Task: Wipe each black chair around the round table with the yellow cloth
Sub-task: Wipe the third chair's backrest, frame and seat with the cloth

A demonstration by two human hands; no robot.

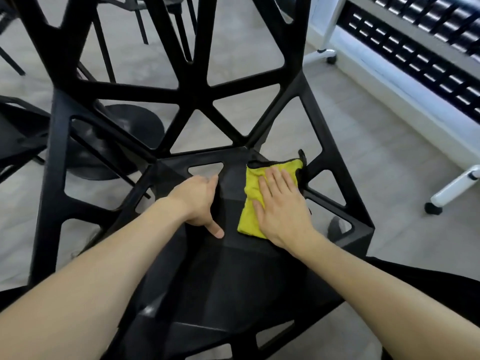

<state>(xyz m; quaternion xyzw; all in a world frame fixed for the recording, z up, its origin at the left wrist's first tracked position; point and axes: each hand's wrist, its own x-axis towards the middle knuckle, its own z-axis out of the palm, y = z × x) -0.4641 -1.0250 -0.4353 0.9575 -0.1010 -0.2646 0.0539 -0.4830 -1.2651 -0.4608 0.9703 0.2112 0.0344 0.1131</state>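
Yellow cloth (pixel 259 201) on black chair (pixel 228 255) seat, right of centre | right hand (pixel 281 206) spread flat on cloth, pressing | left hand (pixel 198 203) open, braced on seat left of cloth | advice: keep palm pressure even, sweep toward the seat's edges, cover ribs.

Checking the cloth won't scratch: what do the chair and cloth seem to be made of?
Chair: likely moulded plastic or coated metal, matte black; faceted seat, faint sheen. Cloth: soft yellow microfibre by its nap, dark edging, lying flat under the right hand.
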